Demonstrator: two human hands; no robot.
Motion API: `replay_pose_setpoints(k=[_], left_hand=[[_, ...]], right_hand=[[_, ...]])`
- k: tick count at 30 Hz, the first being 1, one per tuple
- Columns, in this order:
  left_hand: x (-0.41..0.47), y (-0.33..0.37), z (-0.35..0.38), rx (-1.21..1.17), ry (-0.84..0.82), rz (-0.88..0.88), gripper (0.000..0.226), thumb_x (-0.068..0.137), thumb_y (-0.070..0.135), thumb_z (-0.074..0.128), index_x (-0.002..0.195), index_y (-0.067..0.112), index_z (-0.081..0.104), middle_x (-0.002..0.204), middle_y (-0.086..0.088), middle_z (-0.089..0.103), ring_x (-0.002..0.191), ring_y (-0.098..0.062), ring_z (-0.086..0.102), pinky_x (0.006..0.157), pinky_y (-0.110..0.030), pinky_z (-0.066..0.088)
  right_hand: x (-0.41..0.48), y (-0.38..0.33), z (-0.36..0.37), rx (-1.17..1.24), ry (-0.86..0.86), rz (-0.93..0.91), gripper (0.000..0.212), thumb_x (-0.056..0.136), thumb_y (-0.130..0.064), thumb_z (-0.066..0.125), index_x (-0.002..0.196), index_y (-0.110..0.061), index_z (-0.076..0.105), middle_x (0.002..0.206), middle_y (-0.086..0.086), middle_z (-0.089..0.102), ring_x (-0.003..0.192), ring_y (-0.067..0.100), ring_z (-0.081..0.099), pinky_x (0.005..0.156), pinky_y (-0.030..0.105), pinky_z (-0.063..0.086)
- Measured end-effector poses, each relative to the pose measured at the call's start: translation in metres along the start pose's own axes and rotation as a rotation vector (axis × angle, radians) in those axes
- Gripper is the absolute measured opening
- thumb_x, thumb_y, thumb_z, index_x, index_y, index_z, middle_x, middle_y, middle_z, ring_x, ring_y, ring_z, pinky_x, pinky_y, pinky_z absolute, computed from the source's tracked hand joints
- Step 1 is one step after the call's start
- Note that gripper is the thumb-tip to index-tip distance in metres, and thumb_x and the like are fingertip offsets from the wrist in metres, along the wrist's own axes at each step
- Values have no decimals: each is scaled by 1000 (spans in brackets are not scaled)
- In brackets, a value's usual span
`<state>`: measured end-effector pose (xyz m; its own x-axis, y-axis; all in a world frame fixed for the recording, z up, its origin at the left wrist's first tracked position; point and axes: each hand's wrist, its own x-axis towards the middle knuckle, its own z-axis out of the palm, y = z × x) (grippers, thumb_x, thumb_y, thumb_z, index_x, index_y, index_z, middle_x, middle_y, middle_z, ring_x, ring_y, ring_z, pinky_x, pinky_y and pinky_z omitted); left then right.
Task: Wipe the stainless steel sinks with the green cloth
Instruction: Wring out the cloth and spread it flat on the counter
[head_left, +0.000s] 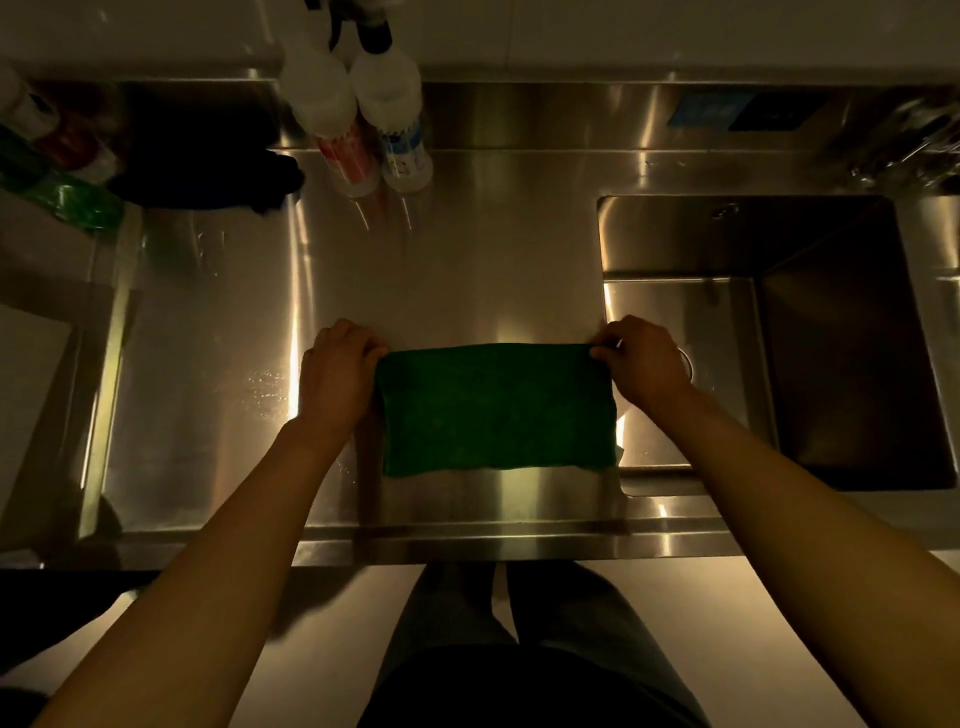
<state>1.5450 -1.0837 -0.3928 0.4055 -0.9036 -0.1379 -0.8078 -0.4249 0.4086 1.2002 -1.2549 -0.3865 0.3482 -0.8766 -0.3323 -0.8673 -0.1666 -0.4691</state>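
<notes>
Both hands (340, 374) (644, 364) pinch green cloth (496, 410), long axis left-right.

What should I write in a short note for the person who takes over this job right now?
Left hand: pinches the far left corner of the green cloth.
Right hand: pinches the far right corner.
Cloth: held spread out over the steel counter, between the left sink and the right sink.
Two spray bottles stand at the back.
Done: cloth is in hand; it is not in either sink.
Left: wipe both sinks.
</notes>
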Motion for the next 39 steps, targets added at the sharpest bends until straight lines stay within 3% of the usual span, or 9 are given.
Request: replay_pose_setpoints(k=[5,8,11,17,22,26,30,34,39], left_hand=[[-16,10,-2,-46,-66,26,41,91,44,75,123,19,69,119,-7,65,110,-30,57,89,-44,51],[-22,12,3,-27,-144,64,51,87,31,80,135,21,64,127,-8,60,117,-34,55,94,-49,50],[-13,9,0,-18,-144,69,53,85,20,81,135,21,65,129,-10,59,118,-36,53,94,-49,50],[-15,17,-4,92,-93,204,52,82,5,77,131,17,67,127,-13,61,115,-40,56,93,-49,47],[-63,23,24,99,-294,477,62,94,34,73,151,23,52,159,-13,44,145,-38,40,116,-52,39],[-82,1,34,124,-301,460,61,101,43,58,158,33,39,172,-2,19,158,-28,16,125,-50,25],[-99,-1,36,62,-285,366,60,103,54,45,159,37,34,174,6,9,159,-18,4,125,-43,16],[-127,25,44,-8,-280,201,63,103,51,51,160,36,31,174,3,3,159,-19,-1,126,-42,17],[-163,84,60,-5,-356,55,73,103,62,37,165,35,10,171,-2,-22,157,-23,-21,124,-39,1]], right_hand=[[-22,-9,5,94,47,5,42,87,-32,78,124,-17,65,125,11,56,110,32,60,93,47,53],[-55,-10,14,-100,115,-147,63,81,-33,82,136,-18,56,139,11,47,123,35,50,100,53,48],[-88,-10,32,-211,-26,-348,61,82,-38,79,136,-21,57,142,7,48,129,31,47,104,53,45],[-113,3,54,-197,-61,-293,65,90,-35,73,148,-21,49,158,5,38,148,27,33,118,48,28],[-130,4,72,-190,-72,-325,60,100,-30,60,155,-22,39,167,3,26,156,28,15,122,51,26],[-125,10,70,-203,-117,-326,78,92,-7,60,160,-26,26,170,-1,11,157,24,1,124,50,23],[-92,6,52,-253,-125,-397,74,94,-10,55,160,-27,27,170,-1,14,157,25,5,124,52,22],[-38,-6,27,-370,-147,-491,76,88,-8,59,157,-29,36,169,-2,19,157,29,8,123,57,16],[18,-35,11,-455,-159,-565,63,95,-17,60,152,-32,41,169,-5,19,157,33,5,122,63,12]])
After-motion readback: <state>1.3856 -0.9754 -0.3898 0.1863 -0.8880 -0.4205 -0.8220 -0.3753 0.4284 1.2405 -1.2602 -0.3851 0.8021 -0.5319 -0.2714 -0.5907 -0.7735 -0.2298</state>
